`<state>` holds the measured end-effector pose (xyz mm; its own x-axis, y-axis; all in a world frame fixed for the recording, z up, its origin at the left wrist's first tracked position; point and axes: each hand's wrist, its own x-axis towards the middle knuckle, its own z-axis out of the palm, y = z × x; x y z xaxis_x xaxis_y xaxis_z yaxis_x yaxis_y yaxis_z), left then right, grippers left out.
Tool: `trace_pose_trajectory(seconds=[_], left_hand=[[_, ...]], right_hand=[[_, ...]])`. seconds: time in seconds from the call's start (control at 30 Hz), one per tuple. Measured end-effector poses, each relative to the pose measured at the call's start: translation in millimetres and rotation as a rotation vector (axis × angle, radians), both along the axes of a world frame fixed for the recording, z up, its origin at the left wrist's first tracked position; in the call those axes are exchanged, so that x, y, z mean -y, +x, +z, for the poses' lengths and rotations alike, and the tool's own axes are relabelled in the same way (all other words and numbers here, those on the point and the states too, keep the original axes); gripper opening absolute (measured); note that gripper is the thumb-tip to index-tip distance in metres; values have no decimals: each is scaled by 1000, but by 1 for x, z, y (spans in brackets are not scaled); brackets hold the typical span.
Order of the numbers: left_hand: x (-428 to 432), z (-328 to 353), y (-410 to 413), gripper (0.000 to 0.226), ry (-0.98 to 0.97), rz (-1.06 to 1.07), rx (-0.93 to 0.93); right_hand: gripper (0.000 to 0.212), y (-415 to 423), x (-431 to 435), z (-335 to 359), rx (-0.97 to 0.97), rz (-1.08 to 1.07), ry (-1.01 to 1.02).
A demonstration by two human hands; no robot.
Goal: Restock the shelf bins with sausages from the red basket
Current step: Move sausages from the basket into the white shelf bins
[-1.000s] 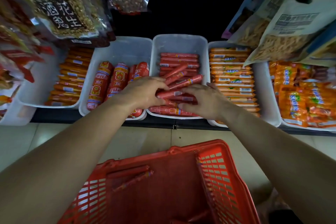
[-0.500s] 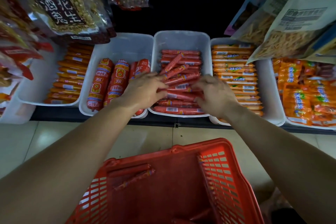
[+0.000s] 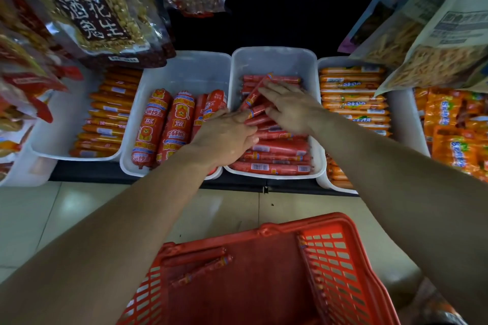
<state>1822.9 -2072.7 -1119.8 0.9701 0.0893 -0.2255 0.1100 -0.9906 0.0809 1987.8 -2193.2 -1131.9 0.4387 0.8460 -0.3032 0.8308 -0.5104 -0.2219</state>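
Sausages (image 3: pixel 254 94) lie askew in the middle bin (image 3: pixel 274 60) under your flat, spread left hand (image 3: pixel 227 137) and right hand (image 3: pixel 293 108); an uneven push could roll loose ones over its near rim.

Peanut bags (image 3: pixel 97 21) hang upper left, snack-stick bags (image 3: pixel 435 42) upper right, above a pale tiled floor (image 3: pixel 52 214).
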Motion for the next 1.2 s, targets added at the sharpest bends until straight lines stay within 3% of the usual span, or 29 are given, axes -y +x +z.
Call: trace_pose_trajectory(seconds=[0.13,0.27,0.4,0.57,0.73,0.93,1.07,1.2], left_hand=[[-4,2,-8,38,11,-15,44],[-5,-4,-7,46,25,3,83],[-3,-19,-4,64,163,-22,2],[-2,-22,6,57,171,-18,13],[7,0,-11,53,-92,90,93],[38,61,-79,48,-389,303,164],[70,79,-138,35,-463,367,207],[104,76,-195,18,-496,419,167]], right_hand=[[60,7,-29,-1,108,128,-78],[55,16,-30,1,236,115,-135],[56,16,-6,-3,189,18,-154],[66,-7,28,-2,154,31,-151],[69,-46,56,6,82,-14,-163],[62,-102,85,38,-115,-218,46],[51,-153,108,69,-236,-315,240],[48,-205,146,75,-296,-369,267]])
